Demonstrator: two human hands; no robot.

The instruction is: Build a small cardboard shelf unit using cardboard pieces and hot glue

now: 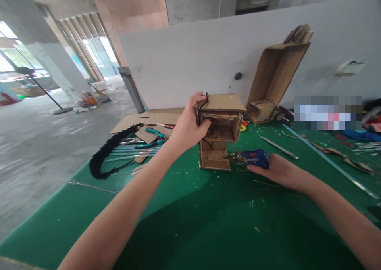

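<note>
My left hand [196, 123] is closed on the upper left side of a small cardboard structure [222, 100], with the thumb in its open upper compartment. A black cord [203, 103] hangs over that corner by my fingers. The structure stands upright on the table, and a lower open compartment [212, 159] shows beneath the upper one. To its right, my right hand [270, 169] is closed around a dark blue object [256, 158]. That object has a jagged greyish front end close to the lower compartment; its kind is unclear, and I cannot tell whether it touches the cardboard.
Teal-handled pliers [153, 143], a black fuzzy strip [99, 159] and flat cardboard [125, 123] lie left. A taller cardboard piece [272, 75] leans against the white panel [190, 60] behind. Metal strips [279, 147] and scraps litter the right of the green table [193, 230].
</note>
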